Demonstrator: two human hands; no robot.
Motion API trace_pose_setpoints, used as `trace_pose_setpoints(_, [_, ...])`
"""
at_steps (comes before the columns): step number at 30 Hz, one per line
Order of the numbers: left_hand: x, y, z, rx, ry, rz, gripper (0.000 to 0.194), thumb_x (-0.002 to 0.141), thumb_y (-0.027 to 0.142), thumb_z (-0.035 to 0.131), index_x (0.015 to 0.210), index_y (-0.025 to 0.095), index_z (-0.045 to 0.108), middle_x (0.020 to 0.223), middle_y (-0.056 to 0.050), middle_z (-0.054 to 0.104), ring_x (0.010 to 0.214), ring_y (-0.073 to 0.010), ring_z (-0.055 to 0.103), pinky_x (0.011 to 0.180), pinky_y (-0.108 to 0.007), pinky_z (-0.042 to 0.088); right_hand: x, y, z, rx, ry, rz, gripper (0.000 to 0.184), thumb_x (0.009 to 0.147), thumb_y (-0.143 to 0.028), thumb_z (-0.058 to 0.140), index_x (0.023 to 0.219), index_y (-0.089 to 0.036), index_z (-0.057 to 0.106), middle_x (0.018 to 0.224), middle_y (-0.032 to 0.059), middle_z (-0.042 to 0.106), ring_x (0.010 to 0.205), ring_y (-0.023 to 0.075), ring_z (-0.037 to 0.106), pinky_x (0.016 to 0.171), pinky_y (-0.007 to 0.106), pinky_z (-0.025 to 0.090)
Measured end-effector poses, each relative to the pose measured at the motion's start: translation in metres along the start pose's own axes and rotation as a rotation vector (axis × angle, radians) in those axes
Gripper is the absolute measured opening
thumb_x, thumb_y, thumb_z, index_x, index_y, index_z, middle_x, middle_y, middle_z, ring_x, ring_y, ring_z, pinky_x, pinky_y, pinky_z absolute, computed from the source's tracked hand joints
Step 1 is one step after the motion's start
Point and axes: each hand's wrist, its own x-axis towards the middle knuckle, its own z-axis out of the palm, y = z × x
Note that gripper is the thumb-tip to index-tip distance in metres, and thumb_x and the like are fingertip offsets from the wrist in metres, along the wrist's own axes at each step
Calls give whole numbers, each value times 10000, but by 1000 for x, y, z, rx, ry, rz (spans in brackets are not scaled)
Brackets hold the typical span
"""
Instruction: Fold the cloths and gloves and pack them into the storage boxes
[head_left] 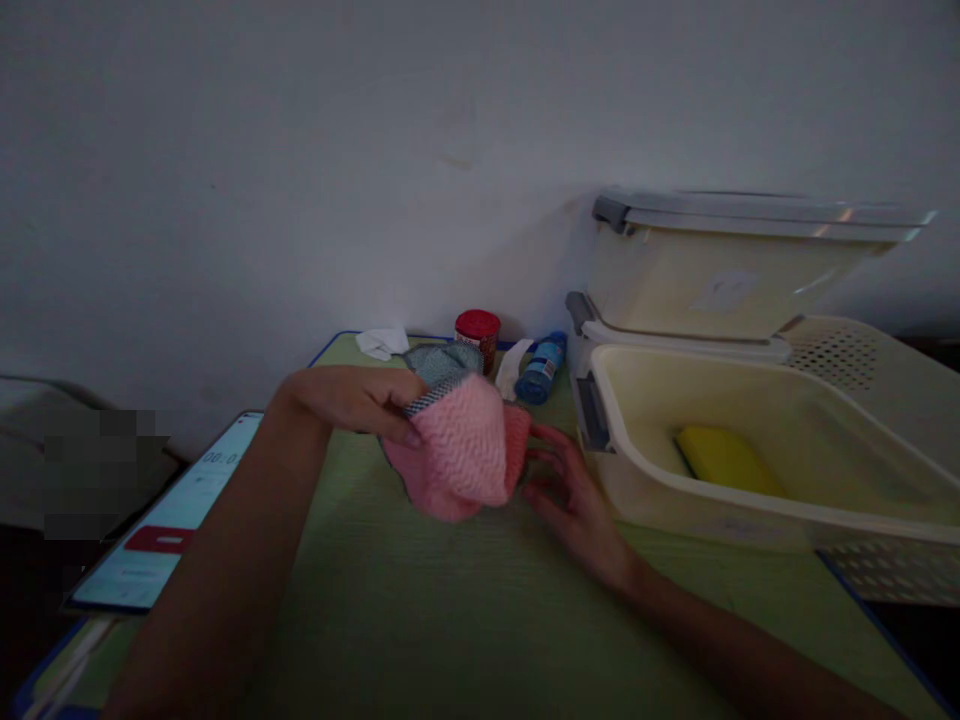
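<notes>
My left hand (360, 400) is closed in a pinch on the upper edge of a pink knitted cloth (461, 455) and holds it up above the green table (450, 600). A grey-green cloth (442, 362) with a striped edge lies against the pink one at my fingers. My right hand (562, 490) is beside the pink cloth's right edge, its fingers spread and touching or nearly touching the fabric.
A cream plastic bin (750, 470) with a yellow sponge (724, 460) inside stands at the right, with lidded bins (720, 270) stacked behind it. A red-lidded jar (478, 335), a blue bottle (541, 368) and white tissue (381, 343) sit by the wall. A lit phone (165, 520) lies at the left.
</notes>
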Motion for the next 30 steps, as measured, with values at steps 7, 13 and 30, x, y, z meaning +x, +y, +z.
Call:
trace_pose_setpoints(7, [29,19,32,-185,-724,15,158,660,299,726,614,163,660,610,-3,645,638,-156,575,663,-199,474,-11,-7,-4,-396,-23,-297,657,812,-110,478,1395,-265,217,1465,97,257,1350,256,245,1072,494,281])
trace_pose_setpoints(13, [32,23,48,-39,-717,65,97,761,161,558,673,157,600,667,16,594,639,-125,524,603,-160,427,-18,-12,-2,-415,-263,-403,690,836,-184,522,1401,-200,127,1344,161,421,1251,235,411,989,409,389])
trace_pose_setpoints(30, [46,-42,51,233,-699,-78,96,673,90,592,613,147,639,547,53,579,531,-81,494,503,-147,368,-13,-23,3,-827,-530,-356,164,819,-201,528,661,-193,486,736,23,535,626,132,459,515,252,288])
